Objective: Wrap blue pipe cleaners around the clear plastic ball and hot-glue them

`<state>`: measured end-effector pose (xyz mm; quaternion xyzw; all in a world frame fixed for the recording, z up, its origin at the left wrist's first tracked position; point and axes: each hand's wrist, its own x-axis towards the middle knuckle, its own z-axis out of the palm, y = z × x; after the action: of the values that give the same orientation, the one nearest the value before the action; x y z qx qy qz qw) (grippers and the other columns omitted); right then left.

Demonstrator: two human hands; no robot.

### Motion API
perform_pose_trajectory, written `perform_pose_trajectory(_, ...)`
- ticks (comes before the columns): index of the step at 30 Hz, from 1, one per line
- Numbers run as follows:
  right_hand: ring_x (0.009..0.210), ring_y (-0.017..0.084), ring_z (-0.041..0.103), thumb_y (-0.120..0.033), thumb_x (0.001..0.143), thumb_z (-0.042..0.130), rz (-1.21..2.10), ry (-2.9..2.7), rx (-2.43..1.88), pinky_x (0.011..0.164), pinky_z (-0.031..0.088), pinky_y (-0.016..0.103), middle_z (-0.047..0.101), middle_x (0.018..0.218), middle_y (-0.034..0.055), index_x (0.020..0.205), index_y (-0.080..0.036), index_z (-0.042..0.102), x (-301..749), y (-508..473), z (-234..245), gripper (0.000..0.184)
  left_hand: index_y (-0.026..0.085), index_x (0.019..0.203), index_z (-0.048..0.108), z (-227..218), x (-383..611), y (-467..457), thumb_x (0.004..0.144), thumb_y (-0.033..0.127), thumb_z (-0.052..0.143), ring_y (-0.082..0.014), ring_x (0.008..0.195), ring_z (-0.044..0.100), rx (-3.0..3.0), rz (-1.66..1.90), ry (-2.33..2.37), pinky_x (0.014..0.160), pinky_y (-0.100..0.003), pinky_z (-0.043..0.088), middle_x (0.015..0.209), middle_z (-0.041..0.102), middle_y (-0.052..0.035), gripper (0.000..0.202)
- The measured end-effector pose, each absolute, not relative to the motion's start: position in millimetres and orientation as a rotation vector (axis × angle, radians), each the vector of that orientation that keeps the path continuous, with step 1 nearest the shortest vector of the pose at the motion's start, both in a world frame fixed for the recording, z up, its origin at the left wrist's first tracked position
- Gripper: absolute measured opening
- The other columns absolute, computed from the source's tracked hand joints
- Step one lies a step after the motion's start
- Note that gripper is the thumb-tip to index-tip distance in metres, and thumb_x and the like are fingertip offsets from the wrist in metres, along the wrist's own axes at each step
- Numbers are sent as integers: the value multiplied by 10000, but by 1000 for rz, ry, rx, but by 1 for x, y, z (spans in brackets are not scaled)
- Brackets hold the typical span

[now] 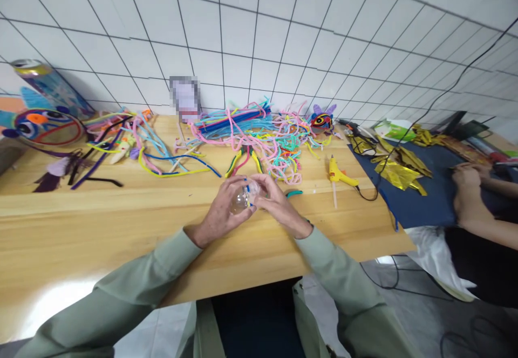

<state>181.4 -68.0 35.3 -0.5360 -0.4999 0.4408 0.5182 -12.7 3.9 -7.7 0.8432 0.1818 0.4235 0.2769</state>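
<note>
Both hands [251, 207] cup a clear ball [243, 200].

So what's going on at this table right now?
A person in green sleeves holds a small clear round piece between the left hand and right hand, just above the wooden table. Behind lies a heap of coloured pipe cleaners; a yellow glue gun lies to the right. Further right, another person's hands rest by gold foil on a dark blue mat.

Wooden table [121, 223], tangled heap of coloured pipe cleaners [259, 131], yellow glue gun [340, 175], dark blue mat [424, 201]
</note>
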Motion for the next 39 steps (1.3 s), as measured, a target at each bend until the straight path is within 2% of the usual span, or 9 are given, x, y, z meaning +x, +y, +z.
perform_pose_trajectory(2,1378,286,662,-373,795,867,953,-1203,-1314,1217,508,481,731,1426,65,1280,-296,697,200,-80,47,520,259,1499,551,-7,-17,3,999,342,779,-342,1463,621,2251,1147,507,1219,-588,565,1489,652,-164,555)
perform_pose_trajectory(4,1324,278,703,-422,861,844,816,-1179,-1333,1186,531,481,780,1372,67,1214,-295,755,227,-93,60,386,260,1488,557,-6,-23,3,989,342,791,-346,1468,623,2239,1154,536,1226,-595,561,1493,651,-165,557)
perform_pose_trajectory(6,1047,246,766,-446,923,773,664,-1054,-1396,1010,600,447,831,1086,50,1061,-269,785,257,-107,69,225,265,1487,557,-5,-29,3,991,340,789,-341,1470,628,2227,1155,562,1236,-596,557,1495,652,-162,553)
perform_pose_trajectory(9,695,184,651,-403,884,741,479,-908,-1470,751,550,363,704,722,-23,992,-241,784,296,-123,74,199,272,1490,552,-5,-33,2,995,333,785,-333,1466,636,2200,1162,563,1233,-587,567,1485,658,-156,551)
perform_pose_trajectory(13,574,149,499,-342,819,705,338,-889,-1556,634,418,321,560,597,-71,978,-225,789,314,-123,72,214,288,1496,554,-7,-32,-4,977,321,803,-340,1464,635,2182,1187,534,1223,-590,571,1477,662,-156,577)
perform_pose_trajectory(19,554,158,455,-426,881,723,283,-1031,-1582,570,368,313,522,583,-62,970,-230,800,292,-83,66,229,303,1550,513,-8,-34,-15,951,308,829,-350,1491,613,2167,1146,485,1237,-581,560,1535,628,-165,677)
perform_pose_trajectory(24,619,203,595,-474,912,705,25,-1190,-1676,652,475,368,664,674,-15,987,-235,802,282,-58,37,268,303,1551,504,-11,-34,-16,944,338,839,-357,1485,614,2170,1096,458,1231,-582,560,1551,608,-180,695)
perform_pose_trajectory(30,688,243,713,-454,942,669,29,-1298,-1755,716,570,406,791,781,45,1027,-224,808,291,-58,11,282,289,1548,507,-13,-32,-10,961,343,830,-354,1482,605,2130,1102,484,1240,-583,545,1545,606,-183,672)
perform_pose_trajectory(39,888,257,759,-442,992,652,-324,-1250,-1862,869,619,422,841,994,98,1046,-206,796,348,-82,26,281,299,1550,532,-2,-41,-9,1003,266,789,-320,1504,586,2123,1098,519,1253,-541,533,1536,625,-145,604)
